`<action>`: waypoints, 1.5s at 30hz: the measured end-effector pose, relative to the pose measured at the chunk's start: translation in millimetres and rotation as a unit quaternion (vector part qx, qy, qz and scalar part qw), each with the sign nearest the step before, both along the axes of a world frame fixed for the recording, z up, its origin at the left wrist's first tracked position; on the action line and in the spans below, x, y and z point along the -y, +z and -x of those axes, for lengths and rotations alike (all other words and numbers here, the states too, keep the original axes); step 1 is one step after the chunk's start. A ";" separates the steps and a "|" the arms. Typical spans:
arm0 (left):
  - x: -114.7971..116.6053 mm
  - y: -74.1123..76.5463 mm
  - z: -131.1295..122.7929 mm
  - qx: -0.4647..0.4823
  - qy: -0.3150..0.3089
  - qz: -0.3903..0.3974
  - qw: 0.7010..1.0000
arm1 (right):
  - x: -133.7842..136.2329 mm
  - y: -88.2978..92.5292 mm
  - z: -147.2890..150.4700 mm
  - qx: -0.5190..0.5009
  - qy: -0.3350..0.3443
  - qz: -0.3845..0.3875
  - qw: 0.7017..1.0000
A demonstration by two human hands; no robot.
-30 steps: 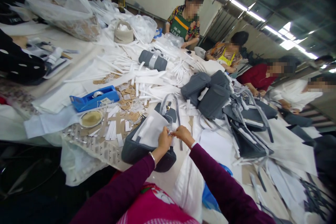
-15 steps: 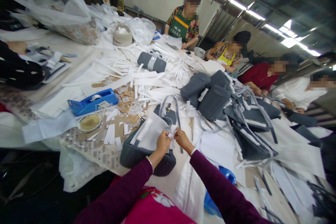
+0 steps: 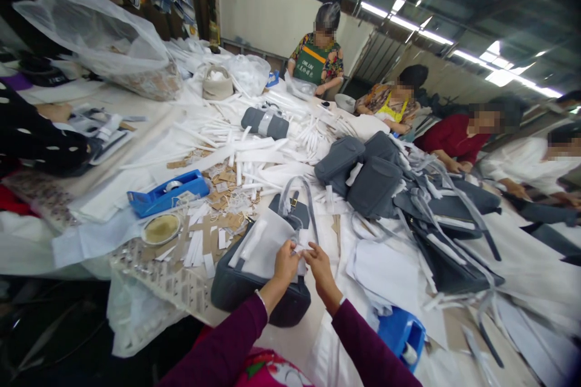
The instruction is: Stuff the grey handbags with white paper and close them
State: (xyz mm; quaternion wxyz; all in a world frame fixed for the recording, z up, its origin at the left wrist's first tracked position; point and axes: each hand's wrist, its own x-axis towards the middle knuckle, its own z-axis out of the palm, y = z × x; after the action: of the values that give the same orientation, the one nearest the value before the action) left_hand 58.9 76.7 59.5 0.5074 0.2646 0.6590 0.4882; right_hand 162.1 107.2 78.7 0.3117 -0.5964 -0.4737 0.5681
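Over a grey bag point(image 3: 232, 287), the left hand point(image 3: 285, 265) pinched white wrapping point(image 3: 300, 247); the right hand's point(image 3: 318, 267) grip was unclear. Apparently soft and light, the bag suited lifting by its handle point(image 3: 284, 195).

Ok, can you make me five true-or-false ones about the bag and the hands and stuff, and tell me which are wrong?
1. A white sheet lies against the near gray bag. True.
2. The right hand is stretched out to the pile of bags. False: its fingers are close to those of the left hand, at the near gray bag.
3. A gold-coloured buckle shows just beyond the hands. True.
4. The tape dispenser by the paper tags is red. False: it is blue.
5. The person across the table wearing a green apron has short, flowery sleeves. True.
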 end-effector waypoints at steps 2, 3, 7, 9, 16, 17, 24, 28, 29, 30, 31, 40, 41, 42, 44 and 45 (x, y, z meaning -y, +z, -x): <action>0.0 2.6 1.2 0.023 -0.008 0.005 1.000 | 4.4 2.9 6.9 -0.024 -0.017 0.013 0.999; 0.2 4.3 2.1 0.030 -0.013 0.006 0.999 | 5.9 3.8 10.1 -0.034 -0.026 0.019 0.999; 3.0 11.8 6.2 0.040 -0.039 0.013 0.998 | 8.6 1.4 15.8 -0.051 -0.046 0.038 0.997; 5.3 14.5 6.8 0.047 -0.047 0.019 0.998 | 8.1 -3.4 15.3 -0.052 -0.035 0.043 0.997; 9.9 16.2 1.7 0.108 -0.067 0.023 0.992 | 2.5 -18.0 16.4 -0.005 0.034 -0.002 0.999; 10.7 17.2 2.8 0.077 -0.087 0.030 0.993 | 2.4 -17.7 16.5 0.004 0.037 0.003 0.999; 29.2 45.0 61.8 -0.139 -0.152 -0.014 0.978 | -2.5 -4.2 6.4 0.113 0.045 -0.008 0.993; 33.7 59.6 121.9 -0.268 -0.109 -0.095 0.952 | -26.5 5.7 11.6 0.200 0.017 -0.112 0.973; 31.0 60.1 134.6 -0.294 -0.107 -0.104 0.944 | -35.9 8.4 17.9 0.201 0.017 -0.127 0.971; 26.5 59.2 145.5 -0.317 -0.110 -0.111 0.935 | -46.2 11.3 26.4 0.194 0.020 -0.137 0.971; 20.7 57.1 154.5 -0.335 -0.116 -0.119 0.927 | -57.1 14.3 36.8 0.183 0.023 -0.143 0.972; -19.3 17.0 198.6 -0.240 -0.168 0.036 0.955 | -75.3 31.4 124.6 0.147 0.179 -0.118 0.966; -16.5 11.7 202.5 -0.221 -0.182 0.039 0.957 | -63.4 31.1 127.5 0.156 0.205 -0.109 0.960; -12.8 6.6 206.0 -0.201 -0.197 0.043 0.959 | -49.7 31.1 129.3 0.169 0.230 -0.101 0.953; -5.0 -2.1 210.9 -0.163 -0.223 0.054 0.960 | -20.3 33.3 130.6 0.201 0.282 -0.086 0.934; -1.6 -5.5 212.4 -0.148 -0.234 0.059 0.959 | -6.1 35.8 130.5 0.218 0.310 -0.081 0.922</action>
State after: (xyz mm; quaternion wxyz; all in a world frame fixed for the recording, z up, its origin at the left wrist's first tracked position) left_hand -153.5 78.3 54.0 0.5187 0.4504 0.6742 0.2712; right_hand 31.6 113.3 114.6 0.0560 -0.5013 -0.7356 0.4522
